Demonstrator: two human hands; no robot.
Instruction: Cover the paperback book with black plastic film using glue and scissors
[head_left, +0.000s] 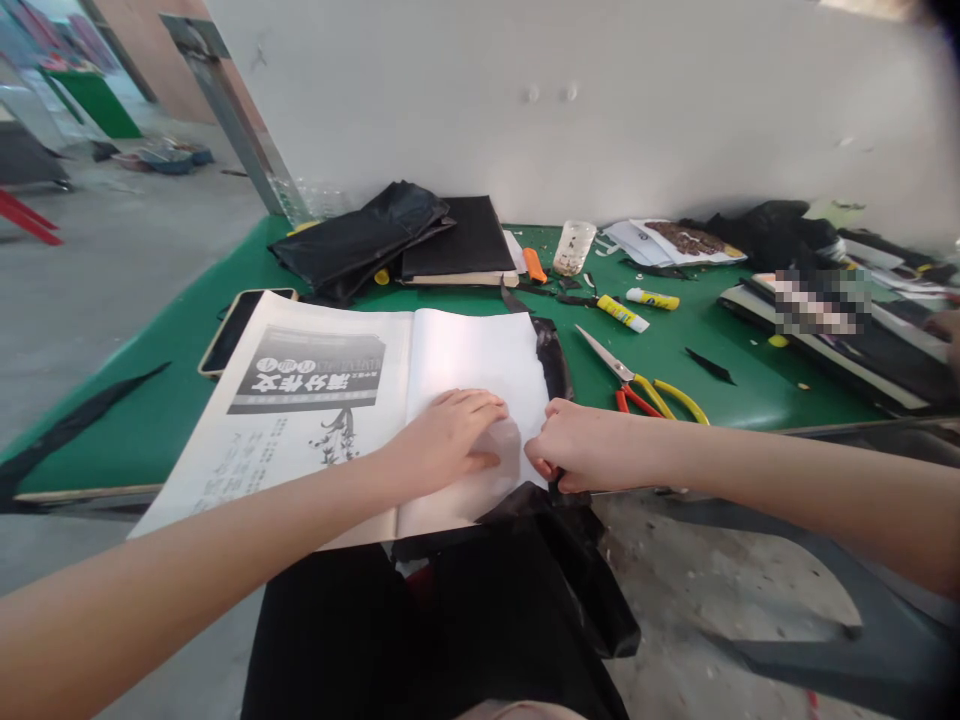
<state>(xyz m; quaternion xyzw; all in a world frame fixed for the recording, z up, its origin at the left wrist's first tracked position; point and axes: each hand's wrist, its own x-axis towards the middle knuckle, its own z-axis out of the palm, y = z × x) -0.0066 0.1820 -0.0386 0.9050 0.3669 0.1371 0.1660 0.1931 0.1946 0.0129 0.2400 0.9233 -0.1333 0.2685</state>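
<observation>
Head view: the phone lies just left of the open book, on the table. Left hand rests flat on the book's blank right page, fingers slightly apart, gripping nothing. Right hand bends its fingers at the book's right edge, by the black sheet; whether they pinch it cannot be told. Progress, as judged: book opened, sheet along its edge, not folded over the blank page. Scissors and glue sticks, right of the book, lie unheld.
</observation>
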